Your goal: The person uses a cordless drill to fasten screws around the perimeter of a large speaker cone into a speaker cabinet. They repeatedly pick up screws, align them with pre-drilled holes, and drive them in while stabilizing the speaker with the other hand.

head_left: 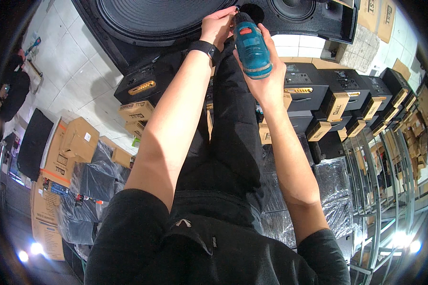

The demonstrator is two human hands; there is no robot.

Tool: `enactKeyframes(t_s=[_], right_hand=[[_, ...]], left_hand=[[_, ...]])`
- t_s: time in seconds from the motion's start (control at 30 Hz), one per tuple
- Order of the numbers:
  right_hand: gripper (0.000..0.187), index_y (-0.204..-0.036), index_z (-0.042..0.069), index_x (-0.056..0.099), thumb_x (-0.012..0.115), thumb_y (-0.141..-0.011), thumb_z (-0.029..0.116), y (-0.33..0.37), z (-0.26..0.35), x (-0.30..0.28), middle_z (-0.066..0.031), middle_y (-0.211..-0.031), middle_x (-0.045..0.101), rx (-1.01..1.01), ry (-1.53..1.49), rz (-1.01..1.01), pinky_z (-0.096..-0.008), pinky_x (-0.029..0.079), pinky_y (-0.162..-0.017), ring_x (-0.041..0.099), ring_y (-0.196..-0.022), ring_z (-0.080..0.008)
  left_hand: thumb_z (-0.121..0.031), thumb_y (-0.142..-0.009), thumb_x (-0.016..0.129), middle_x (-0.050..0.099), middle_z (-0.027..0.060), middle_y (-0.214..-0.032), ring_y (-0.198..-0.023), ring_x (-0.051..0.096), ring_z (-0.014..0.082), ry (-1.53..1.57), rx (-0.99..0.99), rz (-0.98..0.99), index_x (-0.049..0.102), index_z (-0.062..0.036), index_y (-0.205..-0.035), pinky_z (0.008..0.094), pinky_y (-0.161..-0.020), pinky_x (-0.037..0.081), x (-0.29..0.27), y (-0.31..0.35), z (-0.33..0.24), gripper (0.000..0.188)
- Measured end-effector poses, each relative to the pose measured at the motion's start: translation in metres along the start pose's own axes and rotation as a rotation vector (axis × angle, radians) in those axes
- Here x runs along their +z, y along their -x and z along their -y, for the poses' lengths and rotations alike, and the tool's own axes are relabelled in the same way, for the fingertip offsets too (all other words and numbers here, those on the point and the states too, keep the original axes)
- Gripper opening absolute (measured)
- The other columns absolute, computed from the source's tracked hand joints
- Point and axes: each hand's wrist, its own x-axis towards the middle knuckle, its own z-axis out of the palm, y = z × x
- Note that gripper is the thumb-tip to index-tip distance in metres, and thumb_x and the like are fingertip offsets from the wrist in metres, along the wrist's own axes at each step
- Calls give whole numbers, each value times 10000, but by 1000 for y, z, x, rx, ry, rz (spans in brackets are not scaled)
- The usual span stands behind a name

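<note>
My right hand (pixel 270 80) is wrapped round a teal cordless drill (pixel 252 50) with a red button on its body. The drill's dark nose points away from me, toward a black speaker cabinet (pixel 337 28). Beside that nose, my left hand (pixel 217 28) is closed, its fingertips pinched together at the drill's tip. What they hold there is too small to make out. A large woofer cone (pixel 152 19) fills the cabinet's left part, and a smaller speaker cone (pixel 294 8) sits right of the drill. A round dark opening (pixel 253 13) shows just behind the drill.
Black amplifier-like boxes (pixel 302 80) and small cardboard boxes (pixel 337 105) stand in rows at right, near a metal rack (pixel 375 180). Plastic-wrapped goods (pixel 92 183) and cartons (pixel 81 137) lie at left. White floor tiles (pixel 71 85) show beside the cabinet. A person (pixel 16 90) is at far left.
</note>
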Motion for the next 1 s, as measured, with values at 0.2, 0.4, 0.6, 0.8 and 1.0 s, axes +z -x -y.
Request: enactKeyframes(t_s=[0.2,0.4,0.6,0.8,1.0], right_hand=[[803,-1617,115,472,866,-937,280,-3,1,1,-217,-1374,720,-1,-6,-25,-443,582,-1073,713,-1274,-289],[814,-1624,117,466,868,-933,269,-7,1,-1,-221,-1359,727,31,-6,-1,-438,584,-1068,720,-1262,-299],[814,-1626,132,465,869,-930,256,-8,-2,0,-220,-1298,755,-30,-10,-26,-436,607,-1025,758,-1186,-308],[799,-1631,165,464,857,-940,239,-7,-5,-1,-213,-1260,770,-10,21,0,-431,615,-999,773,-1151,-308],[808,-1629,145,465,862,-928,203,-6,-3,-2,-212,-1230,780,6,11,6,-423,616,-979,778,-1141,-305]], left_hand=[[-215,-1026,781,806,36,-1078,-884,732,119,10,39,-43,785,-84,-1308,278,-762,602,8,-3,-1,311],[-195,-1024,775,810,65,-1083,-875,733,126,12,60,-98,777,-44,-1309,277,-750,591,11,-6,0,323],[-234,-1007,807,779,82,-1264,-1031,759,172,-45,11,-69,706,-23,-1399,296,-887,625,8,-7,-3,457],[-170,-1016,786,809,93,-1162,-949,750,152,76,24,-71,768,-10,-1304,270,-832,597,10,-6,-1,330],[-163,-1016,789,806,102,-1173,-963,751,153,93,41,-71,763,-1,-1305,257,-853,599,9,-9,4,333]])
